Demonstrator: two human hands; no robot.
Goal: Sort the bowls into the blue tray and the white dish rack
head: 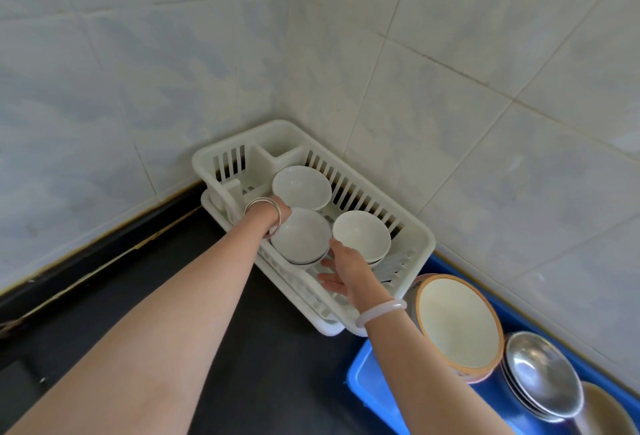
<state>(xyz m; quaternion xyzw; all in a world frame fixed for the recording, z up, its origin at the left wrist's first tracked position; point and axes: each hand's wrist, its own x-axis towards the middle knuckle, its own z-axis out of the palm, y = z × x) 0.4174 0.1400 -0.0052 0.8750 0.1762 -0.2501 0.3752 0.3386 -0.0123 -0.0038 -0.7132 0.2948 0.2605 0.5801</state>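
White dish rack (420,237) in tabletop (242,348) corner. Left hand (284,212) behind front-left bowl (299,237), mostly hidden; grip cannot tell. Right hand (346,272) open, fingers spread, just beside front-right bowl (362,234). Blue tray (367,375) near right.

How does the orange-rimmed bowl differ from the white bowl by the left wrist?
The orange-rimmed bowl leans on edge in the blue tray; the white bowl sits mouth-up in the white dish rack. The orange-rimmed bowl looks larger than the white bowl. Both have pale insides.
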